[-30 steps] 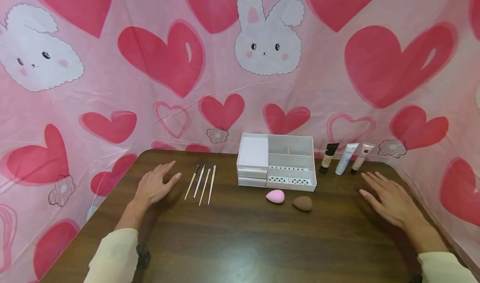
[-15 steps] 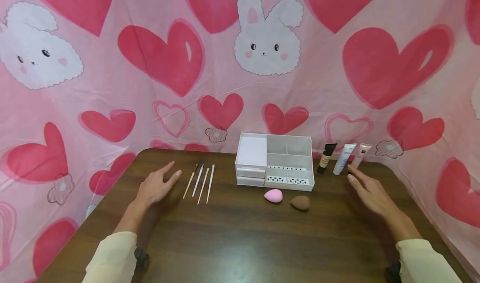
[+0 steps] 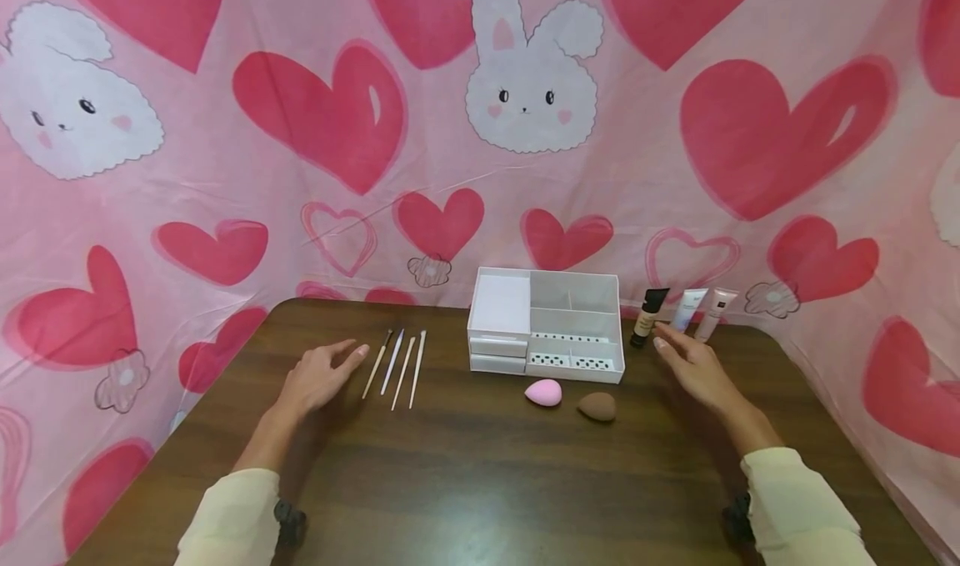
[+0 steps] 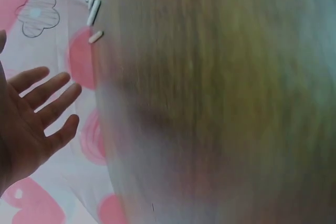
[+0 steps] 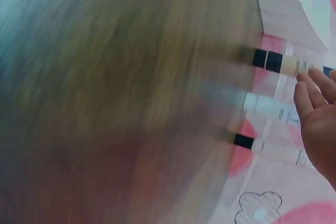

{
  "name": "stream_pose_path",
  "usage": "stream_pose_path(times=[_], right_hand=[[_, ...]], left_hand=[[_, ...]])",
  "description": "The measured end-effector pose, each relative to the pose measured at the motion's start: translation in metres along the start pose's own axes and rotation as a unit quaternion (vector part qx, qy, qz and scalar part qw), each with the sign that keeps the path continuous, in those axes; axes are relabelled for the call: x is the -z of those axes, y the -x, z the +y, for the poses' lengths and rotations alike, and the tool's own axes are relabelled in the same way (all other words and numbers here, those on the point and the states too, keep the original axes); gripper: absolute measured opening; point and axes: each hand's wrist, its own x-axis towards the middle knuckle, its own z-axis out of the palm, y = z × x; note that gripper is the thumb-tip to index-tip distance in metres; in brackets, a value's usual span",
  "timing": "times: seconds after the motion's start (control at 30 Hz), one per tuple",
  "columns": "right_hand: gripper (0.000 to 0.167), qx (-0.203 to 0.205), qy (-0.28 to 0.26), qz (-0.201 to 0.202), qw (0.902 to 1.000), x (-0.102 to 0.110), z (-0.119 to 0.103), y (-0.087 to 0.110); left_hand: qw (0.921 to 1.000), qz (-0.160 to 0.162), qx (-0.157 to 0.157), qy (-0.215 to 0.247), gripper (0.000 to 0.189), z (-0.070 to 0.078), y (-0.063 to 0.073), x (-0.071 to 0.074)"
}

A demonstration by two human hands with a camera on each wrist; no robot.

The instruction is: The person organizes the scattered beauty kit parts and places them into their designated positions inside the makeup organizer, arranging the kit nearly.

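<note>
My left hand hovers over the table's left side with its fingers apart, just left of several slim makeup brushes lying in a row. In the left wrist view that hand holds nothing. Over on the right, my right hand reaches toward three standing cosmetic tubes. Its fingertips come close to a beige tube with black ends and overlap the foot of a white tube. A pale pink tube stands beside them. The right wrist view shows relaxed fingers in front of the tubes.
A white desktop organizer with compartments and two small drawers stands at the back middle. Before it lie a pink makeup sponge and a brown one. A heart-printed pink cloth hangs behind the dark wooden table.
My right hand has moved left, from beside the pink tube toward the beige one. The left hand has shifted slightly right, closer to the brushes. The brushes, sponges and tubes stay in place.
</note>
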Motion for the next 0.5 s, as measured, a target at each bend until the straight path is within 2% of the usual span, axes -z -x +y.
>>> stream_pose_path(times=[0.13, 0.37, 0.5], right_hand=[[0.052, -0.009, -0.016, 0.001, 0.9998, -0.010, -0.002, -0.008], [0.052, -0.003, -0.124, -0.003, 0.9922, -0.020, -0.004, -0.018], [0.052, -0.006, -0.150, -0.021, 0.9885, -0.027, -0.006, -0.024]], left_hand=[[0.9998, -0.011, 0.005, 0.013, 0.081, 0.001, 0.002, -0.001], [0.9992, -0.021, 0.021, 0.026, 0.081, 0.001, 0.005, -0.003], [0.9991, -0.016, 0.024, 0.032, 0.078, -0.002, 0.008, -0.006]])
